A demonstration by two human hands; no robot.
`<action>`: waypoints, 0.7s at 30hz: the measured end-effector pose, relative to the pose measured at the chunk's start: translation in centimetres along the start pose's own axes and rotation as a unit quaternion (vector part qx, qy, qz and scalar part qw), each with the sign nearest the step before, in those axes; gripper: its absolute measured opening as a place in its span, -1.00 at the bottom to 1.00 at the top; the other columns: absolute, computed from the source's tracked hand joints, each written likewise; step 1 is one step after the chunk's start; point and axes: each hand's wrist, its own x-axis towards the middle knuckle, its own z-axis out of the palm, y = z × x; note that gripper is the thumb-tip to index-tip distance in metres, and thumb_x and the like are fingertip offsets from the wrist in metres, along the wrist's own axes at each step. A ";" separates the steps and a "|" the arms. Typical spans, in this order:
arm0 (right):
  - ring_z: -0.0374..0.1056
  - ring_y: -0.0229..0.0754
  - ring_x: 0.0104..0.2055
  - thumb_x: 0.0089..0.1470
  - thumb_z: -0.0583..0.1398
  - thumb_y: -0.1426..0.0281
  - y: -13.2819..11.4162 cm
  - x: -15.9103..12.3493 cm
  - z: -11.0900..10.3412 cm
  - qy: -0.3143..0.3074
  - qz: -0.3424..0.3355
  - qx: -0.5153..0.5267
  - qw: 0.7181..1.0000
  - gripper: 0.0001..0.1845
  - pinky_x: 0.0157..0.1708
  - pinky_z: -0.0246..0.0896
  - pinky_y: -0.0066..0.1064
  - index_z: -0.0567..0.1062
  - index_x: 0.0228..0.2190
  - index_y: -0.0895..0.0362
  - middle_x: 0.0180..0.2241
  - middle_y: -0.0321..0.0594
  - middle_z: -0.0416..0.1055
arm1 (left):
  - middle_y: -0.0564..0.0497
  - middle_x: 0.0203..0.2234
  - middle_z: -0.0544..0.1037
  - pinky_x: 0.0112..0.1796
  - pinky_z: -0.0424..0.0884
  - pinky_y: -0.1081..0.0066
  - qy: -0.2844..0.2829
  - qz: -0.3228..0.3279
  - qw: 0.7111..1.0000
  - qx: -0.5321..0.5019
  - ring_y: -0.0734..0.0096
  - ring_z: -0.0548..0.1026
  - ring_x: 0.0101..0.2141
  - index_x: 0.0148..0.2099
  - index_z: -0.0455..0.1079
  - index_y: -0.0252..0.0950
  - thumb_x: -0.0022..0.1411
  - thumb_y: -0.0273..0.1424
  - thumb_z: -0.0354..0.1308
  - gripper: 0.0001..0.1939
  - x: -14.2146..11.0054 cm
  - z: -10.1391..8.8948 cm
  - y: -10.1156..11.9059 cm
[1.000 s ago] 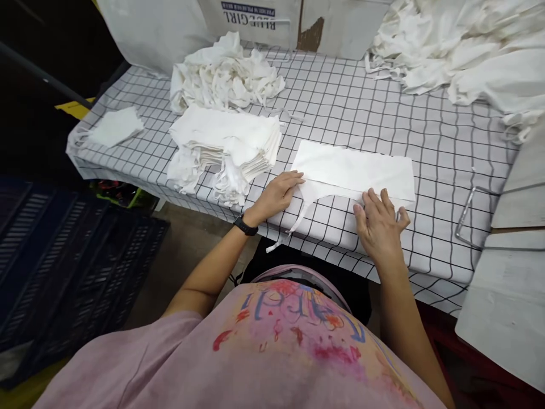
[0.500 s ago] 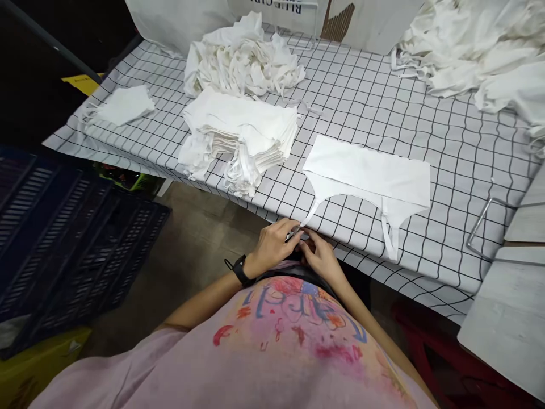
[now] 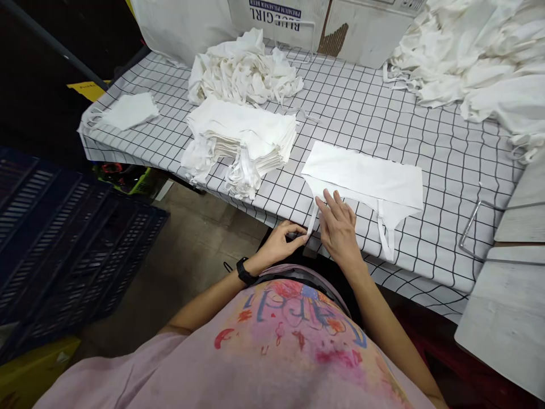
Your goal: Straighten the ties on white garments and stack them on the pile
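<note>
A white strappy top (image 3: 366, 173), like a camisole, lies folded flat on the checked tablecloth, its straps towards me. At the table's front edge my left hand (image 3: 279, 241) pinches the end of the near-left strap (image 3: 313, 218) between thumb and fingers. My right hand (image 3: 338, 230) rests open beside that strap, fingertips over the top's curved lower edge. The other strap (image 3: 386, 238) lies looped to the right. Left of the top stands a stack of folded white tops (image 3: 242, 130), straps bunched at its front.
Behind the stack is a crumpled heap of white garments (image 3: 244, 71); a larger heap (image 3: 477, 62) fills the back right. A small folded white piece (image 3: 130, 111) lies far left. A wire handle (image 3: 470, 227) juts from the right. Dark crates (image 3: 72, 238) stand left, below the table.
My hands left the top, met at the left strap's end by the table edge, then parted. The left still pinches the strap; the right has moved forward onto the top's edge.
</note>
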 end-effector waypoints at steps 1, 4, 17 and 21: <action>0.00 0.06 0.49 0.42 -0.04 0.39 0.3 0.4 0.3 -0.030 -0.002 -0.026 0.999 -0.51 0.39 -0.13 0.14 0.41 0.27 0.07 0.36 -0.04 0.27 | -0.01 -0.25 0.60 0.00 0.36 0.33 -0.012 0.005 1.000 -0.024 0.31 0.53 -0.15 -0.23 0.59 -0.25 0.30 -0.26 0.26 -0.83 0.0 0.1 -0.1; -0.02 0.06 0.50 0.43 -0.04 0.34 0.8 0.7 1.1 -0.079 0.012 -0.065 0.995 -0.49 0.43 -0.31 0.18 0.37 0.31 0.08 0.40 -0.06 0.19 | -0.01 -0.35 0.60 -0.11 0.39 0.36 -0.061 -0.008 0.994 -0.089 0.35 0.52 -0.25 -0.33 0.52 -0.29 0.31 -0.17 0.24 -0.71 0.0 0.3 -0.3; -0.01 0.05 0.49 0.44 -0.05 0.32 0.3 0.1 1.7 -0.065 0.034 -0.080 0.994 -0.47 0.43 -0.38 0.21 0.33 0.34 0.07 0.43 -0.08 0.12 | 0.08 -0.48 0.48 -0.32 0.28 0.47 -0.094 -0.073 0.980 -0.162 0.51 0.39 -0.42 -0.37 0.47 -0.33 0.16 -0.24 0.32 -0.77 -1.0 0.0 -1.2; 0.00 0.06 0.49 0.44 -0.05 0.31 0.3 0.1 1.8 -0.061 0.034 -0.075 0.995 -0.47 0.43 -0.36 0.21 0.33 0.34 0.06 0.42 -0.09 0.13 | 0.05 -0.48 0.54 -0.27 0.38 0.45 -0.091 -0.108 0.967 -0.213 0.44 0.52 -0.39 -0.40 0.35 -0.30 0.07 -0.34 0.31 -0.80 -0.9 0.1 -1.3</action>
